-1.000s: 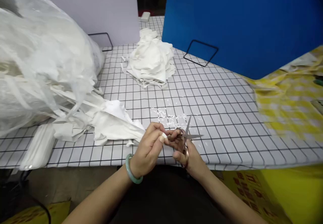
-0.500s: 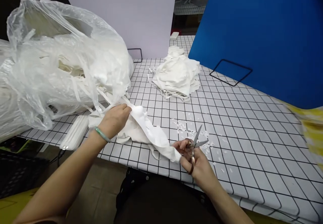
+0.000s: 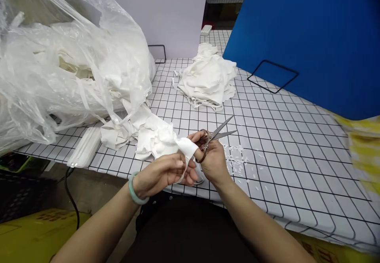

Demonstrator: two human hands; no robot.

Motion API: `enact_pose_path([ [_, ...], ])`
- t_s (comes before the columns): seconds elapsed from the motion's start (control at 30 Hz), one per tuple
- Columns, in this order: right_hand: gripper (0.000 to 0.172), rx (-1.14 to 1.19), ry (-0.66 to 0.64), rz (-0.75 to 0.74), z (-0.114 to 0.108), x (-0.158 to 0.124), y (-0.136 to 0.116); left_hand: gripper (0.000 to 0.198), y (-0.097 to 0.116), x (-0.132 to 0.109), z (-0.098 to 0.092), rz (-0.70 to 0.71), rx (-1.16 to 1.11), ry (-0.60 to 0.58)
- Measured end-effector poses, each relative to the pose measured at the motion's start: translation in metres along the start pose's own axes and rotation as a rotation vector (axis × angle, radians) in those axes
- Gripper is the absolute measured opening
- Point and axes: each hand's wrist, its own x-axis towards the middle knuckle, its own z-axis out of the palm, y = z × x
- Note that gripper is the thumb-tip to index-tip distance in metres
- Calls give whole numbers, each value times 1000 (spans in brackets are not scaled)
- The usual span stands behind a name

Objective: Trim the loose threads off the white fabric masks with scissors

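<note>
Grid-checked tabletop (image 3: 267, 136), blue board (image 3: 311, 37) behind. At the near edge, right hand (image 3: 212, 162) clasps scissors (image 3: 218, 130): blades slightly apart, long axis diagonal, tips pointing far-right. Left hand (image 3: 162, 174) pinches white cloth (image 3: 166, 140) touching the handles. Plastic bag (image 3: 59, 65) crowds the left edge; cloth pile (image 3: 208, 79) sits farther back.

- Plastic bag (image 3: 59, 65) on tabletop (image 3: 282, 136), far left.
- Cloth pile (image 3: 208, 79) at rear centre.
- Board (image 3: 311, 37) behind, right.
- Scraps (image 3: 237, 160) right of hands (image 3: 190, 164), at front edge.
</note>
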Motion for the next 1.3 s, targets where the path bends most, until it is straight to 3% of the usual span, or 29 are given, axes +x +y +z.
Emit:
enact_pose_path([
  [0.07,18,-15,-3,33,-7,-1,-2,28,-7,4,3,-8,-122,74],
  [0.17,25,-22,43,95,-12,-3,1,25,-5,3,13,76,93,200],
  [0.33,39,-12,-28,315,-5,-24,12,25,2,3,27,538,685,419],
  [0.43,43,13,-131,367,-1,-41,13,29,-4,10,27,588,545,388],
  [0.53,37,-165,-211,244,-13,-50,5,32,-12,16,27,546,356,386],
  [0.67,41,-649,-240,4,-43,-51,-16,28,-17,15,30,563,483,420],
  [0.77,45,-834,-286,-68,-56,-51,-27,28,-19,12,33,564,559,389],
  [1.3,49,-893,-312,-183,-59,-54,-29,25,-21,14,37,650,719,275],
])
